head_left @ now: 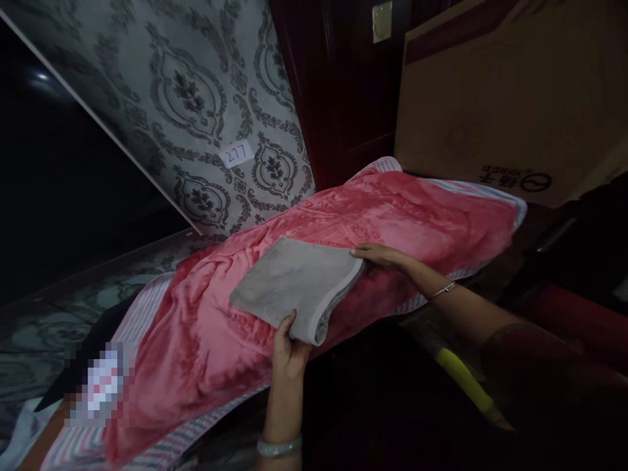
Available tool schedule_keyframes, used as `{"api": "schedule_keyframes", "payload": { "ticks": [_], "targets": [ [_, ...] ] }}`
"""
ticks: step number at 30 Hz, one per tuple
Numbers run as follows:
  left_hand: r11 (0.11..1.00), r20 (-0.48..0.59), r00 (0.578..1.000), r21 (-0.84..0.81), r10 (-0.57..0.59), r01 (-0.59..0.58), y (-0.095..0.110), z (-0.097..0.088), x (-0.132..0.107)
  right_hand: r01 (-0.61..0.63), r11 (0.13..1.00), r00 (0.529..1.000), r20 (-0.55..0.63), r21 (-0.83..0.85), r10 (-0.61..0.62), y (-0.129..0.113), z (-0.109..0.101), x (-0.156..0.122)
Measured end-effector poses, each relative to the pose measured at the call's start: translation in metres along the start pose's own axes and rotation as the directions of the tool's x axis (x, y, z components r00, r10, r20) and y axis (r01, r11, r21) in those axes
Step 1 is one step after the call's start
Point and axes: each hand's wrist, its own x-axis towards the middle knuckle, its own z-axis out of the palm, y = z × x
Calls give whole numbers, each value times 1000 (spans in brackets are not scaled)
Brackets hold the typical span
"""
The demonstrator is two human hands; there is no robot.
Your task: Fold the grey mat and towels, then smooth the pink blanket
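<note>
A folded grey mat (294,278) with a pale edging lies over the pink plush blanket (417,209). My left hand (289,347) grips its near corner, the thumb on top and the fingers hidden underneath. At its far right corner, my right hand (380,254) pinches the edge with the thumb above. A mottled grey inner layer shows along the fold's right side. The blanket has a striped white border and is spread in loose wrinkles beneath the mat.
A large cardboard box (495,104) stands behind the blanket at the right. Patterned wallpaper (196,98) bears a paper label (237,154) reading 277. A dark screen-like panel (63,176) is at the left. A yellow-green object (464,379) lies below my right forearm.
</note>
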Motion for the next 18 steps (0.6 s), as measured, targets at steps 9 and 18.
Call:
{"api": "schedule_keyframes", "payload": {
  "ticks": [9,18],
  "targets": [
    [1000,-91,996,-12,-6,5,24,1,-38,-58,964,947,319,260,-29,9,10,-17],
    [993,-229,973,108,-13,38,23,-60,-40,37,981,917,384,192,-110,-2,45,9]
  ]
}}
